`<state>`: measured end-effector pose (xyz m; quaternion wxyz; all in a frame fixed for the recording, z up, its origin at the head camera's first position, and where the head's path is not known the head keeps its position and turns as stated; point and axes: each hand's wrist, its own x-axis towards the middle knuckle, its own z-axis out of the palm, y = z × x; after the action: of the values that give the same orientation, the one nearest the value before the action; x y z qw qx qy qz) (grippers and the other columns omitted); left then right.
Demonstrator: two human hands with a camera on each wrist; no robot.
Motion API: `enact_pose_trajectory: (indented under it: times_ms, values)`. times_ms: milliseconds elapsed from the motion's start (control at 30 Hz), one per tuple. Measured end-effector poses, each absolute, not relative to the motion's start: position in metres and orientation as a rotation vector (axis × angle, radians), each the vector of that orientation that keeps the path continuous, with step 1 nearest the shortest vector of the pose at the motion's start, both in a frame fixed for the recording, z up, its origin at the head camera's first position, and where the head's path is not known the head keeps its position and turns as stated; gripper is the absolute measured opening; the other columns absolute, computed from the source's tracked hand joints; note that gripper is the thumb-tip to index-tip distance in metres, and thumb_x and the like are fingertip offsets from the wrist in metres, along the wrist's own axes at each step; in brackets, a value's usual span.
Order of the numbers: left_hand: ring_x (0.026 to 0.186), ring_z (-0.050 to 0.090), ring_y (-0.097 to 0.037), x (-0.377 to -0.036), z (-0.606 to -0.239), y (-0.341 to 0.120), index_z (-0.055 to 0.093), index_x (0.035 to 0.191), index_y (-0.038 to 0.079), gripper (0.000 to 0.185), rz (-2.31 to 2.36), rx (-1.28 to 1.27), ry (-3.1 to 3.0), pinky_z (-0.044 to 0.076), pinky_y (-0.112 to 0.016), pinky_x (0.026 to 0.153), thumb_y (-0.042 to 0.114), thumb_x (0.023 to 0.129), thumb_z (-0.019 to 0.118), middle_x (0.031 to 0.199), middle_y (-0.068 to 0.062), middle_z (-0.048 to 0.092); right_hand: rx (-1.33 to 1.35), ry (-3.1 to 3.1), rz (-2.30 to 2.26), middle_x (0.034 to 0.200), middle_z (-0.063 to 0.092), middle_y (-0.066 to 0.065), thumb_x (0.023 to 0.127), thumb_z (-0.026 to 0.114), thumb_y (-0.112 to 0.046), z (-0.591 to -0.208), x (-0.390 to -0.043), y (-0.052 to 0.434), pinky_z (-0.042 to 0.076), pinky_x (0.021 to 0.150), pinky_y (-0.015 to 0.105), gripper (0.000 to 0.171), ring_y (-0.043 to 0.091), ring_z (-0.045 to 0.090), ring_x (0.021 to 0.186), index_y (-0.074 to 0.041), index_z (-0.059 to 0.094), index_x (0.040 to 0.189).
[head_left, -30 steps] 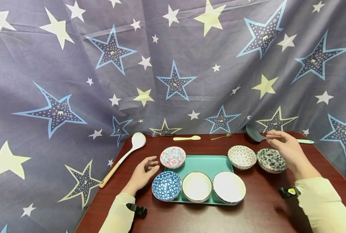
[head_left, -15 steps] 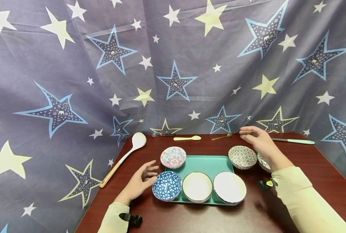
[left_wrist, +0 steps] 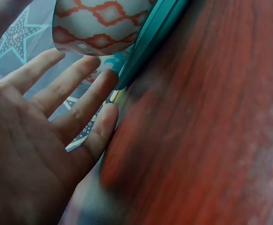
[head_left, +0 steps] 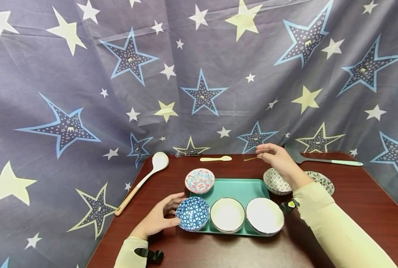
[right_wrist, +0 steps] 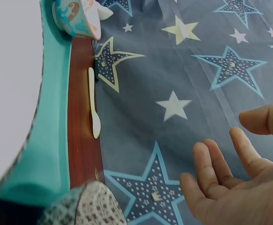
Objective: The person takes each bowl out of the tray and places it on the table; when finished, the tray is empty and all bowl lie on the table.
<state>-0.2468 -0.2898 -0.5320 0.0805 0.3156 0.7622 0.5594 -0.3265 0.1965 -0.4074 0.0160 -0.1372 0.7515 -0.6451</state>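
My left hand (head_left: pixel 158 217) is at the left side of a blue-and-white triangle-patterned bowl (head_left: pixel 193 214), thumb by its rim. In the left wrist view the fingers of the left hand (left_wrist: pixel 42 122) are spread beneath a bowl with a red diamond pattern outside (left_wrist: pixel 101 26); contact is unclear. My right hand (head_left: pixel 280 162) hovers with loose fingers above a grey-patterned bowl (head_left: pixel 275 182), partly covering it. Nothing is in the palm of the right hand (right_wrist: pixel 248 173). A cream bowl (head_left: pixel 227 215) and a white bowl (head_left: pixel 264 216) stand beside the blue one on a teal tray (head_left: pixel 239 186).
A pink-and-blue floral bowl (head_left: pixel 200 181) sits at the tray's back left corner. A leaf-patterned bowl (head_left: pixel 322 181) is partly behind my right arm. A white ladle (head_left: pixel 152 171), a cream spoon (head_left: pixel 215 159) and a dark slotted turner (head_left: pixel 296 154) lie around the table's edges.
My right hand has moved left from above the leaf-patterned bowl to above the grey-patterned one. My left hand has come lower, beside the blue bowl. The bowls have stayed in place.
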Motion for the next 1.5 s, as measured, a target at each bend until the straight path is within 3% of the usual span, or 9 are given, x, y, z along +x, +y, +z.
enact_pose_trajectory:
  times_ms: [100, 500, 667, 767, 1033, 1500]
  values:
    - [0.121, 0.063, -0.035, -0.246, -0.533, -0.290, 0.036, 0.160, 0.002, 0.083, 1.672, 0.958, 2.258, 0.054, -0.037, 0.098, 0.003, 0.089, 0.077, 0.147, -0.012, 0.059, -0.418, 2.323, -1.999, 0.126, 0.064, 0.010, 0.106, 0.054, -0.007, -0.409, -0.332, 0.188, 0.048, 0.100, 0.022, 0.040, 0.021, 0.064, 0.118, 0.006, 0.052, 0.144]
    - [0.120, 0.063, -0.034, -0.243, -0.532, -0.291, 0.038, 0.160, 0.003, 0.092, 1.587, 1.019, 2.301, 0.051, -0.034, 0.103, 0.006, 0.082, 0.087, 0.145, -0.013, 0.059, -0.379, 2.325, -1.953, 0.121, 0.066, 0.009, 0.104, 0.056, -0.006, -0.411, -0.347, 0.158, 0.047, 0.106, 0.040, 0.038, 0.015, 0.066, 0.108, 0.004, 0.057, 0.141]
    - [0.121, 0.063, -0.034, -0.242, -0.532, -0.290, 0.037, 0.160, 0.001, 0.096, 1.567, 1.025, 2.323, 0.050, -0.033, 0.103, 0.007, 0.080, 0.090, 0.147, -0.011, 0.058, -0.378, 2.286, -1.957, 0.125, 0.065, 0.015, 0.104, 0.056, -0.005, -0.413, -0.353, 0.147, 0.048, 0.102, 0.035, 0.037, 0.011, 0.067, 0.103, 0.004, 0.057, 0.140]
    - [0.121, 0.063, -0.033, -0.242, -0.533, -0.290, 0.037, 0.160, 0.002, 0.096, 1.565, 1.013, 2.331, 0.050, -0.033, 0.103, 0.008, 0.080, 0.090, 0.146, -0.011, 0.059, -0.384, 2.273, -1.952, 0.128, 0.064, 0.018, 0.104, 0.056, -0.005, -0.415, -0.355, 0.141, 0.048, 0.102, 0.036, 0.037, 0.018, 0.066, 0.109, 0.005, 0.057, 0.139]
    - [0.119, 0.064, -0.034, -0.243, -0.534, -0.289, 0.038, 0.159, 0.001, 0.094, 1.577, 1.009, 2.322, 0.051, -0.034, 0.103, 0.007, 0.081, 0.089, 0.145, -0.011, 0.059, -0.374, 2.243, -1.918, 0.135, 0.060, 0.021, 0.105, 0.056, -0.006, -0.417, -0.357, 0.124, 0.039, 0.115, 0.054, 0.037, 0.040, 0.056, 0.131, 0.004, 0.057, 0.140]
    - [0.118, 0.065, -0.033, -0.243, -0.535, -0.289, 0.041, 0.159, 0.006, 0.091, 1.571, 1.015, 2.338, 0.051, -0.034, 0.102, 0.008, 0.081, 0.089, 0.145, -0.010, 0.060, -0.369, 2.222, -1.915, 0.123, 0.064, 0.017, 0.102, 0.057, -0.005, -0.430, -0.358, 0.086, 0.046, 0.107, 0.050, 0.037, 0.034, 0.064, 0.117, 0.005, 0.058, 0.137]
